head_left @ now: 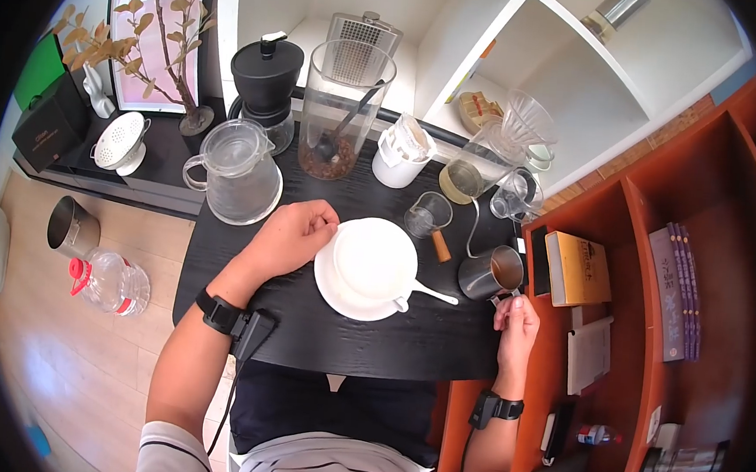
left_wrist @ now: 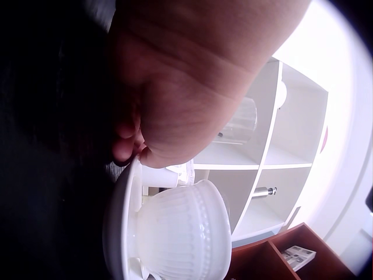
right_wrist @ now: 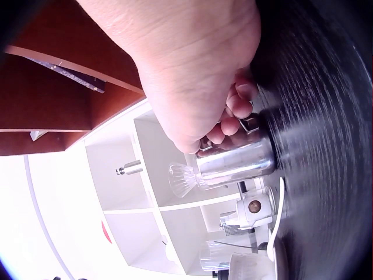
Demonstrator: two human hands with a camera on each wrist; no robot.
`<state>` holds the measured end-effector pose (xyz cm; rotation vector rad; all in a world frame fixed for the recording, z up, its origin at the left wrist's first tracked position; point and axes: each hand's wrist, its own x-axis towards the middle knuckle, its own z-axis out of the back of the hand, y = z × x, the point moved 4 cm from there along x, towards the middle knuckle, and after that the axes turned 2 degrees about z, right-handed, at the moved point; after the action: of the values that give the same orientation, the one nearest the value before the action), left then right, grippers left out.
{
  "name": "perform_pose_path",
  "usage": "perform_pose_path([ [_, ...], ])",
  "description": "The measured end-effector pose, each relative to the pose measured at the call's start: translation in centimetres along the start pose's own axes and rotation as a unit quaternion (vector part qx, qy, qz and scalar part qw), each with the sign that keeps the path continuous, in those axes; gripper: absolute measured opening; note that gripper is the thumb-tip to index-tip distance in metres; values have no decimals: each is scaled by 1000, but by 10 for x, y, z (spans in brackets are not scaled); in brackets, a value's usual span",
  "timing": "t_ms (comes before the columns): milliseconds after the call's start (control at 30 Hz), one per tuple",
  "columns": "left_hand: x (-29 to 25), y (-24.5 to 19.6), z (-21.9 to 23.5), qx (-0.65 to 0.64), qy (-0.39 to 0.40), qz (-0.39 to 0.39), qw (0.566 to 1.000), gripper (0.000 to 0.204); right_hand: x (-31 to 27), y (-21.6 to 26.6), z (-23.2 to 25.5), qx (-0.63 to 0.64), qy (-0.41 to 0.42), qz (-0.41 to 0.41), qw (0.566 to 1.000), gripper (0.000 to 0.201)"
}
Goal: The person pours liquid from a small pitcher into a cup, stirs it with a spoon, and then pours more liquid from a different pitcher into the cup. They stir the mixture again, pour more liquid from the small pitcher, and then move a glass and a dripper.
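Note:
In the middle of the black table, a white ribbed cup (head_left: 364, 257) stands on a white saucer (head_left: 330, 292). A white spoon (head_left: 437, 294) lies with its handle sticking out to the right. My left hand (head_left: 288, 237) pinches the saucer's left rim, with thumb and curled fingertips at its edge in the left wrist view. To the right stands a stainless steel milk pitcher (head_left: 478, 278), brownish inside. My right hand (head_left: 518, 323) has its fingers curled round the pitcher's handle; the right wrist view shows the pitcher (right_wrist: 236, 163) upright at the table surface.
Behind the cup are a small glass jug with wooden handle (head_left: 432, 215), a white mug with a drip bag (head_left: 403, 154), a tall glass container with beans (head_left: 335, 158), a lidded glass server (head_left: 240, 174) and a coffee grinder (head_left: 266, 79). Wooden shelves (head_left: 640, 246) stand right.

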<state>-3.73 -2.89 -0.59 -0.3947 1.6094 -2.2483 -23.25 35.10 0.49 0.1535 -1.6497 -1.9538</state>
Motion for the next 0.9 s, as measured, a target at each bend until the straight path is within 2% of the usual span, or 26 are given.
perform_pose_path([
  [133,0,0,0,13,-6,-18,1000,14,0,0,1,-9,3,8,1000,44],
  [467,0,-1,0,4,-1,-8,1000,14,1,0,2,8,1,-17,1000,43],
  [633,0,-1,0,13,20,-6,1000,9,1,7,-1,84,22,-78,993,41],
  [900,0,1,1,-13,2,-5,1000,14,-1,8,-1,139,46,-90,985,40],
])
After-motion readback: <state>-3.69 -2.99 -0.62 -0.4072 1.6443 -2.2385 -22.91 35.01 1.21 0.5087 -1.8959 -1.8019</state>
